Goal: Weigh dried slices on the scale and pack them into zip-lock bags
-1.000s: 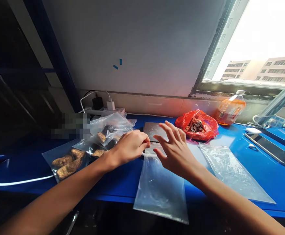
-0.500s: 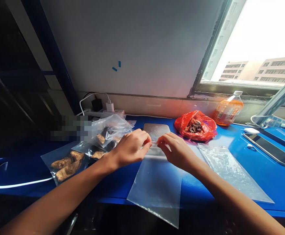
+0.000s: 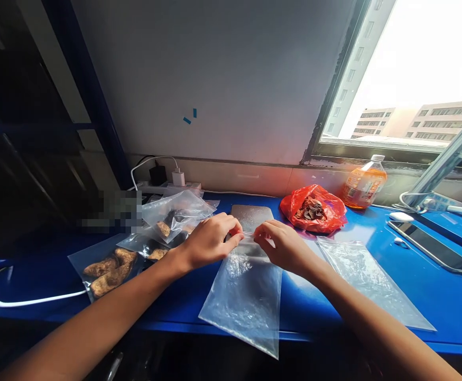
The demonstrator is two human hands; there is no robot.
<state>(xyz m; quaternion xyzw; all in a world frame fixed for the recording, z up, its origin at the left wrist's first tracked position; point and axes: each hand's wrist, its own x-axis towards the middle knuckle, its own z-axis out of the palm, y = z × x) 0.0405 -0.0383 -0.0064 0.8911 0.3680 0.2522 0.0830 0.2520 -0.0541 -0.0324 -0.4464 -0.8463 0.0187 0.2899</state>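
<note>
A clear plastic zip bag [image 3: 245,301] hangs from both hands, its lower end over the front edge of the desk. My left hand [image 3: 215,235] pinches the top edge of the bag at its left side. At the right side of that edge, my right hand [image 3: 280,241] pinches it too, with the fingertips of both hands a short gap apart. Nothing shows inside the bag. Just behind the hands lies a flat metallic plate [image 3: 250,213], partly covered by the fingers and the bag.
Filled clear bags [image 3: 112,270] with brown chunks lie at left. A red plastic bag [image 3: 334,217] holds dark dried pieces [image 3: 312,209]. Behind it stands an orange drink bottle [image 3: 365,185]. Flat clear bags [image 3: 373,280], a phone [image 3: 433,246] and a white earbud case [image 3: 401,217] lie right.
The held bag's surface has gone from smooth to wrinkled, and its lower end has shifted slightly left and up. Both hands keep their pinch; the camera view has tilted slightly.
</note>
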